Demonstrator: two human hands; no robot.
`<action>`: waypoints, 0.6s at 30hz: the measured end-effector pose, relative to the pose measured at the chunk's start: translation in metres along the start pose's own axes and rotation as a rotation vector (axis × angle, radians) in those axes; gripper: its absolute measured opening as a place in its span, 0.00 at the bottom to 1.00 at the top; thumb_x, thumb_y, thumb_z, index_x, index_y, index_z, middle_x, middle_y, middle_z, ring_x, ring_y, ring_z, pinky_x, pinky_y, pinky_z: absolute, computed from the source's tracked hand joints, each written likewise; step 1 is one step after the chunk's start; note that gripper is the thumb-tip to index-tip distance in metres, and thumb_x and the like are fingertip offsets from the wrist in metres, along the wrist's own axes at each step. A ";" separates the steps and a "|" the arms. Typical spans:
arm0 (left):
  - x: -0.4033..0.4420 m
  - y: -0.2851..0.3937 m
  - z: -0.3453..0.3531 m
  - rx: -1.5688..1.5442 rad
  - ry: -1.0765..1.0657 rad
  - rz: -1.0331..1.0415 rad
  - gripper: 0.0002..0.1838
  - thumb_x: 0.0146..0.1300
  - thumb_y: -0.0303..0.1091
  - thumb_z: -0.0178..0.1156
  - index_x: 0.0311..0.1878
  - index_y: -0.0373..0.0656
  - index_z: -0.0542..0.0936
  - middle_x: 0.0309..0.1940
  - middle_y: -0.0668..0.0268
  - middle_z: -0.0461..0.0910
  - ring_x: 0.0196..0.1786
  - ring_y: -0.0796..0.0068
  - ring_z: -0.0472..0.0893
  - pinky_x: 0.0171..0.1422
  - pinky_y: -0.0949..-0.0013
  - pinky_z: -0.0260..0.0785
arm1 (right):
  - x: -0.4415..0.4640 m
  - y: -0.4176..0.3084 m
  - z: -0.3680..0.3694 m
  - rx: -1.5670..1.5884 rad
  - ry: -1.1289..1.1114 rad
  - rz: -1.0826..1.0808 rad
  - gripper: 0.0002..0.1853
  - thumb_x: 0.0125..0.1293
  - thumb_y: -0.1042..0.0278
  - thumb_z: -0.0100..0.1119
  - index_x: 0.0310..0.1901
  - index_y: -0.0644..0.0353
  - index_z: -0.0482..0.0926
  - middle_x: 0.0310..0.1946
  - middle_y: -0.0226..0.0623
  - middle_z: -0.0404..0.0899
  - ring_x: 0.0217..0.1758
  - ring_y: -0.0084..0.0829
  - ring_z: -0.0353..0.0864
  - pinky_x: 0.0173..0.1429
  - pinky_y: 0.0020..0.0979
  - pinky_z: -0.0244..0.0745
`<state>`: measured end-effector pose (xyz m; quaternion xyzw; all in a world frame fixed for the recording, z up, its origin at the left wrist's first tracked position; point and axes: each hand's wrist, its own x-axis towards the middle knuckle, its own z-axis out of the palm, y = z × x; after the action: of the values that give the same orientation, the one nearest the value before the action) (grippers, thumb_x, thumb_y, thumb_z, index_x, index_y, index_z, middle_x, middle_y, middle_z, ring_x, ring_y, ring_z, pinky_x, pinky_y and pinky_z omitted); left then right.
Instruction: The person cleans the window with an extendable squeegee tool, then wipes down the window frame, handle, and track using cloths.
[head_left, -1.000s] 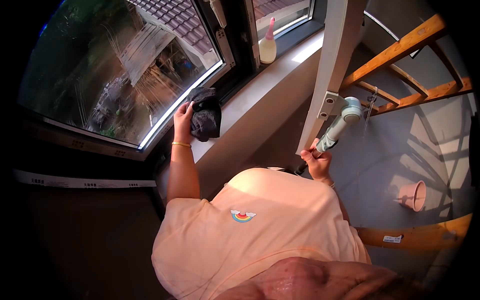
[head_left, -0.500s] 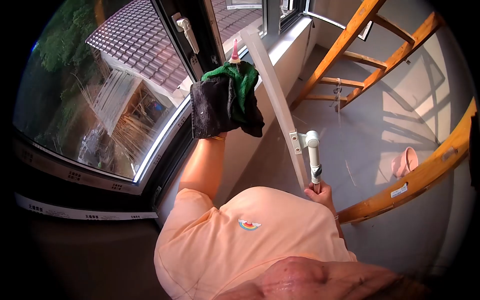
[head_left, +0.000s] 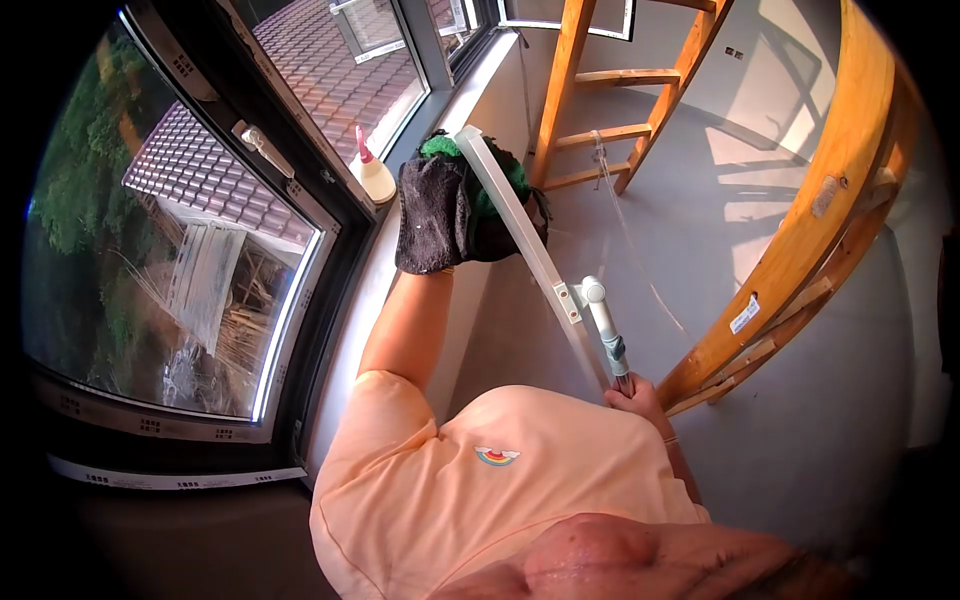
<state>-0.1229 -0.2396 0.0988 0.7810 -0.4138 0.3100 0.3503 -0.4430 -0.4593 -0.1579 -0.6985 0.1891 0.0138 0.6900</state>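
My left hand (head_left: 440, 274) is covered by a dark grey and green cloth (head_left: 435, 215), which it holds up; the fingers are hidden inside it. The cloth lies behind and against the upper end of a long, pale squeegee bar (head_left: 518, 225), and the bar partly hides it. My right hand (head_left: 640, 397) is closed round the lower part of the squeegee's handle (head_left: 609, 335), low by my right side. A white pivot joins handle and bar. Left of the cloth, a bottle (head_left: 374, 180) of pale yellow liquid with a pink nozzle stands on the windowsill.
On my left is a dark-framed window (head_left: 310, 310) with a white handle (head_left: 265, 152). A wooden ladder (head_left: 615, 77) stands ahead, and another curved-looking wooden ladder piece (head_left: 800, 240) is close on my right. A thin cord (head_left: 640, 240) trails over the grey floor.
My view has turned right. The cloth has moved from the bar's left side to behind its upper end. The bottle, mostly hidden before, now shows fully.
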 end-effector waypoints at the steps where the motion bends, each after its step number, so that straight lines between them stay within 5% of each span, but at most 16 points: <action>1: -0.004 -0.014 0.012 0.151 0.007 0.037 0.13 0.49 0.41 0.64 0.34 0.42 0.83 0.29 0.53 0.81 0.37 0.47 0.81 0.41 0.52 0.72 | 0.003 -0.006 0.001 0.034 0.002 -0.006 0.12 0.59 0.68 0.72 0.31 0.59 0.75 0.22 0.22 0.73 0.25 0.15 0.67 0.31 0.24 0.68; 4: -0.019 -0.012 0.032 0.219 -0.233 0.105 0.10 0.48 0.34 0.63 0.33 0.39 0.82 0.32 0.49 0.79 0.43 0.46 0.79 0.47 0.53 0.72 | 0.008 -0.046 0.012 0.070 0.050 0.023 0.12 0.61 0.66 0.71 0.32 0.59 0.75 0.21 0.22 0.71 0.23 0.15 0.66 0.30 0.23 0.67; 5: -0.022 0.001 0.032 0.256 -0.299 0.186 0.11 0.57 0.35 0.62 0.40 0.39 0.81 0.39 0.51 0.80 0.48 0.49 0.79 0.52 0.55 0.73 | 0.014 -0.049 0.015 0.080 0.066 0.031 0.12 0.61 0.66 0.71 0.32 0.59 0.75 0.21 0.22 0.71 0.23 0.15 0.66 0.30 0.23 0.67; 6: -0.028 0.012 0.043 -0.394 -0.284 -0.059 0.14 0.62 0.38 0.62 0.45 0.39 0.79 0.41 0.54 0.80 0.49 0.54 0.79 0.54 0.57 0.73 | 0.022 -0.051 0.017 0.099 0.080 -0.004 0.13 0.61 0.65 0.71 0.32 0.59 0.75 0.20 0.22 0.71 0.23 0.14 0.66 0.29 0.23 0.67; 8: -0.038 0.036 0.061 -1.049 -0.274 -0.314 0.16 0.67 0.41 0.61 0.50 0.40 0.77 0.44 0.58 0.80 0.50 0.60 0.80 0.57 0.58 0.73 | 0.036 -0.064 0.025 0.129 0.115 -0.034 0.13 0.62 0.64 0.71 0.32 0.59 0.74 0.20 0.22 0.71 0.23 0.14 0.67 0.29 0.22 0.67; 9: -0.042 0.048 0.065 -1.133 -0.291 -0.530 0.13 0.63 0.34 0.60 0.48 0.38 0.78 0.41 0.56 0.80 0.47 0.59 0.80 0.52 0.60 0.73 | 0.041 -0.077 0.029 0.101 0.145 -0.063 0.13 0.62 0.64 0.71 0.31 0.59 0.74 0.20 0.22 0.70 0.24 0.14 0.68 0.29 0.23 0.67; 11: -0.052 0.050 0.068 -1.210 -0.320 -0.743 0.12 0.58 0.27 0.59 0.45 0.37 0.80 0.37 0.54 0.81 0.45 0.58 0.80 0.47 0.62 0.73 | 0.057 -0.097 0.039 0.078 0.187 -0.094 0.13 0.63 0.64 0.70 0.31 0.59 0.74 0.20 0.22 0.70 0.25 0.14 0.69 0.30 0.24 0.68; 12: -0.062 0.039 0.071 -0.670 -0.531 -0.312 0.10 0.64 0.30 0.57 0.46 0.36 0.78 0.36 0.58 0.80 0.41 0.64 0.80 0.44 0.64 0.72 | 0.065 -0.105 0.043 0.086 0.220 -0.162 0.13 0.63 0.64 0.70 0.32 0.60 0.74 0.21 0.22 0.70 0.25 0.15 0.69 0.31 0.24 0.69; 14: -0.067 0.051 0.066 -0.538 -0.704 -0.188 0.10 0.70 0.33 0.54 0.46 0.36 0.77 0.33 0.62 0.79 0.36 0.71 0.79 0.39 0.67 0.72 | 0.082 -0.118 0.050 0.097 0.278 -0.231 0.13 0.64 0.64 0.70 0.32 0.61 0.74 0.21 0.23 0.71 0.26 0.15 0.70 0.31 0.25 0.70; 15: -0.067 0.067 0.060 -0.954 -0.714 -0.514 0.10 0.71 0.34 0.53 0.46 0.36 0.77 0.33 0.63 0.79 0.35 0.72 0.79 0.37 0.68 0.71 | 0.088 -0.123 0.052 0.072 0.294 -0.306 0.13 0.64 0.65 0.70 0.33 0.62 0.75 0.21 0.24 0.72 0.26 0.16 0.70 0.32 0.25 0.70; 18: -0.088 0.061 0.065 -1.034 -0.673 -0.755 0.07 0.70 0.33 0.57 0.44 0.40 0.75 0.35 0.64 0.78 0.37 0.72 0.78 0.38 0.66 0.73 | 0.103 -0.142 0.068 0.059 0.341 -0.511 0.14 0.64 0.66 0.70 0.31 0.62 0.73 0.22 0.23 0.71 0.27 0.16 0.66 0.32 0.25 0.69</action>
<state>-0.2040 -0.2792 0.0114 0.6582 -0.2949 -0.3250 0.6117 -0.2910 -0.4218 -0.0534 -0.6955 0.1206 -0.2833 0.6493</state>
